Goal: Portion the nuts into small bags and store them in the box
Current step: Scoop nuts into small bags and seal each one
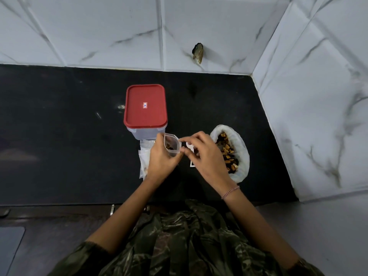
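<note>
Currently the task is at an early-to-middle stage, judged from the layout: one bag (pixel 171 145) is being filled, and the box (pixel 145 134) is closed.

1. Status of work
- Done: a few nuts lie at the bottom of the bag. The bag's mouth is open and its seal is not yet pressed.
- Left: top up the bag, seal it, take the lid (pixel 145 106) off the box, place the bag inside, and repeat for the remaining stock.

2. Containers and contents
- Bag: clear, held upright just in front of the box, above the counter (pixel 59 126).
- Box: clear body, red lid fully seated. No contents can be made out through its wall.
- Sack (pixel 242 144): white, rim rolled down, near the right hand; holds the bulk of the nuts (pixel 227 150).
- Pile (pixel 143 156): flat small bags beside the box, partly under the left hand. Whether any are filled cannot be told.

3. Hands
- Left hand (pixel 161 158): fingers wrapped round the bag, holding it.
- Right hand (pixel 207 154): fingers curled, fingertips at the bag's rim. Whether they pinch the rim or carry nuts cannot be told. A white object (pixel 189 145) shows under this hand; its identity is unclear.
</note>
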A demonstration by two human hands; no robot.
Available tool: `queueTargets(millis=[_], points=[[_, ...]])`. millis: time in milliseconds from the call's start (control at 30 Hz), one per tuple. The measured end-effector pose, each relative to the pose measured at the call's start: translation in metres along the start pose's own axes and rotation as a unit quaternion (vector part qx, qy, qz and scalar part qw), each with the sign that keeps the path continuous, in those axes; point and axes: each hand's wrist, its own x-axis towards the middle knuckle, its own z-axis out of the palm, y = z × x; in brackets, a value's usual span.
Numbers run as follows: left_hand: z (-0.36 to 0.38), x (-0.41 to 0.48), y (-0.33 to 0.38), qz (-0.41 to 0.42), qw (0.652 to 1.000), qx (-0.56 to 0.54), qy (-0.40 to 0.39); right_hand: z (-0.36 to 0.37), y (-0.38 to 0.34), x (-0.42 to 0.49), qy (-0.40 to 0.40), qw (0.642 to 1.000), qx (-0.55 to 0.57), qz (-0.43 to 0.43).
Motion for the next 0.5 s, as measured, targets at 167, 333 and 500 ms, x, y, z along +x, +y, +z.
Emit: queueTargets(millis=[167,333,500], points=[[-0.001,0.003,0.002,-0.007,1.000,-0.012,-0.009,0.006,-0.006,0.004,-0.010,0.994,-0.092,-0.059],[-0.013,0.004,0.006,-0.022,0.999,0.001,-0.044,0.000,-0.002,0.013,0.004,1.000,0.011,-0.012],[-0.036,0.001,0.013,-0.040,0.987,-0.122,-0.100,-0.016,0.002,0.019,0.044,0.993,0.100,0.034]])
